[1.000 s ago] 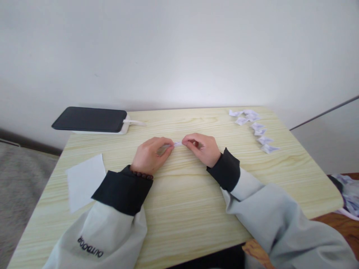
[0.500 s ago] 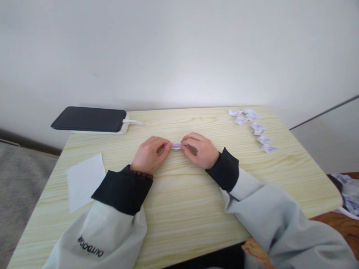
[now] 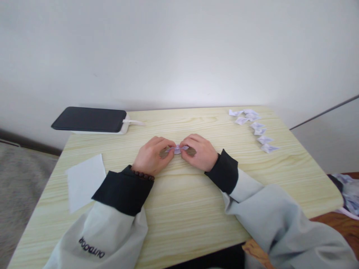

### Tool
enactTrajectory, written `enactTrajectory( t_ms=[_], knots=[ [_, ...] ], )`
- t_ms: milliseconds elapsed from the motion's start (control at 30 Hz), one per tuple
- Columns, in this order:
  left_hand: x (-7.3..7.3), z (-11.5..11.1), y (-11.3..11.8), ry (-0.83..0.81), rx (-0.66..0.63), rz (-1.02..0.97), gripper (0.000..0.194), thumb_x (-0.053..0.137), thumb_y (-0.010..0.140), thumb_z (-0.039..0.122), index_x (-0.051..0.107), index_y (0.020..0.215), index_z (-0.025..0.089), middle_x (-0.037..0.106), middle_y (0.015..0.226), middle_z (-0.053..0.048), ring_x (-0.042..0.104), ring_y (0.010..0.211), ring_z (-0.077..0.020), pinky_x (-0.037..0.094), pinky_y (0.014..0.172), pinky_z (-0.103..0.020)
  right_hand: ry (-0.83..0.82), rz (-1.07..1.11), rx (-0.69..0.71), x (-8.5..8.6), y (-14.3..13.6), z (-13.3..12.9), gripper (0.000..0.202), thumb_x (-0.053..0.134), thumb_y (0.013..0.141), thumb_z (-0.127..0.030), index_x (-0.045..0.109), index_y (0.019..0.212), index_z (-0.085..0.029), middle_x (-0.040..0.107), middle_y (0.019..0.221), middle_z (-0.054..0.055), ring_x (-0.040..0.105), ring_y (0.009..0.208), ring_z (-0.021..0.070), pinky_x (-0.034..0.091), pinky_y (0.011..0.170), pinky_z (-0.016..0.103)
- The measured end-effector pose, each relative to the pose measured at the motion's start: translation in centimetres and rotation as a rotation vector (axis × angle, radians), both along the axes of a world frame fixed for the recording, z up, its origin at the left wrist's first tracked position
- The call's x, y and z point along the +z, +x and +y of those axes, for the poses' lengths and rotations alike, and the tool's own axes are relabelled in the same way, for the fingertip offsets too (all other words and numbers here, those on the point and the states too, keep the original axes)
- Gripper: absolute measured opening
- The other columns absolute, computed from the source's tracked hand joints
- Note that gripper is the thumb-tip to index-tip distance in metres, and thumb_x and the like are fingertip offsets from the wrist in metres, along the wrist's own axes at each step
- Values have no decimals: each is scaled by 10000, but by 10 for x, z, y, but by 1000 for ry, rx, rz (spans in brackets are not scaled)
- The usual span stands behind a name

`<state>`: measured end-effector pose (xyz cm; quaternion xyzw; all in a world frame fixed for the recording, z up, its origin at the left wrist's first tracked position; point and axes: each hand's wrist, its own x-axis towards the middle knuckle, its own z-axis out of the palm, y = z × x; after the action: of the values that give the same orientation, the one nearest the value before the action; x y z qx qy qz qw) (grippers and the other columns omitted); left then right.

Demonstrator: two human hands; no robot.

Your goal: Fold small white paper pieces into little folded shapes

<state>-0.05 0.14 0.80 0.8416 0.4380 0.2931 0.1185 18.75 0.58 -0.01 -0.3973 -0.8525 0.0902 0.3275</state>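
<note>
Likely a home room: small wooden table (image 3: 174,209), plain wall (image 3: 179,52), grey rug (image 3: 22,179).

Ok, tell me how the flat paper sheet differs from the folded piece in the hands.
The paper sheet lies flat on the table; the folded piece is creased into a narrow shape. The sheet looks far larger than the folded piece. No fingers hold the sheet, while the left hand and right hand pinch the folded piece. Both look whitish.
</note>
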Motion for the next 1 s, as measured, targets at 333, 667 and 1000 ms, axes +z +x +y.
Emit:
enactTrajectory(
  t_ms=[333,667,1000],
  knots=[
    [0,-2,2,76,-45,60,128,549,794,235,662,836,192,666,839,-39,571,803,-184,480,738,-310,-18,-69,5,2,-3,-5,79,550,783,-206,620,792,-173,620,790,52,523,793,176,426,782,305],
    [-1,-5,6,91,38,171,134,577,758,280,662,833,209,620,875,-51,542,843,-201,475,753,-325,-59,-178,-60,1,-5,-7,109,562,764,-249,639,822,-197,612,824,47,494,844,200,393,798,327],
    [2,-5,7,75,16,128,130,529,795,252,645,797,195,644,807,-37,556,801,-188,472,739,-314,-26,-170,-99,1,-5,-8,138,544,804,-283,642,766,-194,612,813,45,503,795,190,378,766,325]
  ],
)
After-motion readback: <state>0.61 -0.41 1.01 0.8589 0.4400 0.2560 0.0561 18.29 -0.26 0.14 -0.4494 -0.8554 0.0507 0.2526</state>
